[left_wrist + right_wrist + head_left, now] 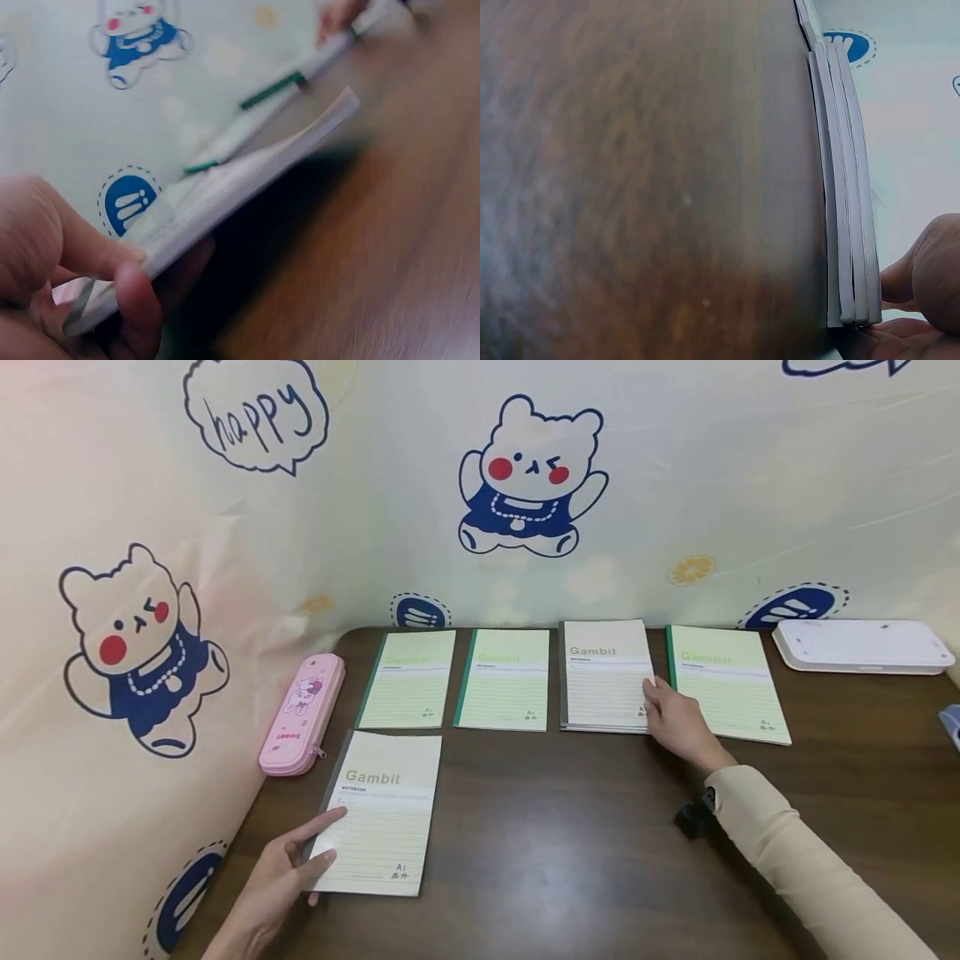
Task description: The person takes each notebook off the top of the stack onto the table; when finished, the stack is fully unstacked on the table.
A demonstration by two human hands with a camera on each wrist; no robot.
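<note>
Holds a grey-spined Gambit notebook (386,835) in the left grip (273,872), at the near left of the bench (555,827), with its lined cover up. Pinches it at the lower part of the spine side, with fingertips on the cover and others curled underneath. Appears lifted and slanting in the left wrist view, with a dark patch below the pages and blurred brown wood beyond.

Clasps the right edge of a stack of grey-spined notebooks (603,693) in the right grip (686,722), with the thumb over the top cover. Shows several page edges lying one against another, slightly uneven, in the right wrist view, with the thumb and a finger on either side of the stack's end.

Includes, left of the stack along the far side, a leftmost green-spined notebook (408,685) and a second green-spined notebook (502,689), set side by side and apart. Has a third green-spined notebook (731,689) just right of the stack, beyond the right grip.

Has a pink pencil case (303,714) at the left edge, near the held notebook, and a white case (862,646) at the far right. Backs onto a pale cloth (390,518) printed with bears and orange slices.
</note>
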